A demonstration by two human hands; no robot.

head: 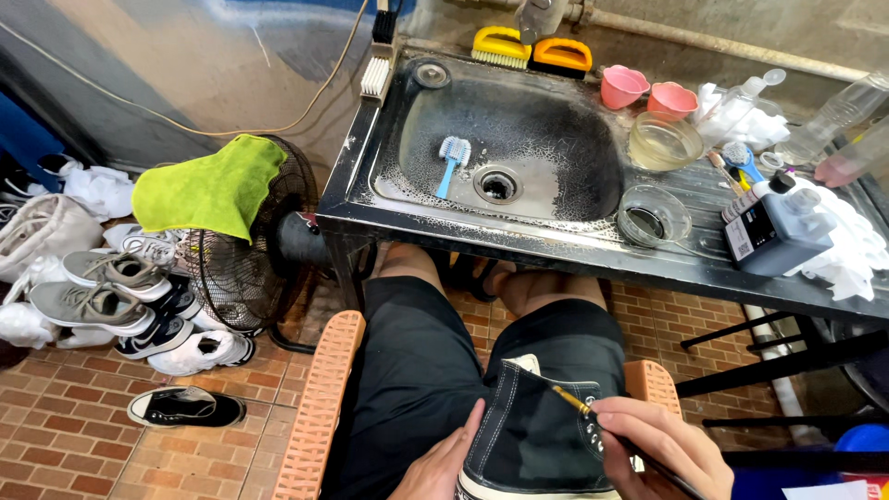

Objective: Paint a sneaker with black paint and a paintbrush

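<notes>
While the left hand (443, 463) steadies a black high-top sneaker (535, 431) resting on the person's lap, fingers flat against its side, the right hand (662, 444) pinches a thin paintbrush (593, 417), its tip apparently touching the canvas near the eyelets. Ahead stands a metal sink (556, 199).

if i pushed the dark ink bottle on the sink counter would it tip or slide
The dark bottle looks squat, squarish and nearly full, so it would probably slide rather than tip. The counter looks wet, likely making it slippery. White cloths beside it might snag it.
</notes>
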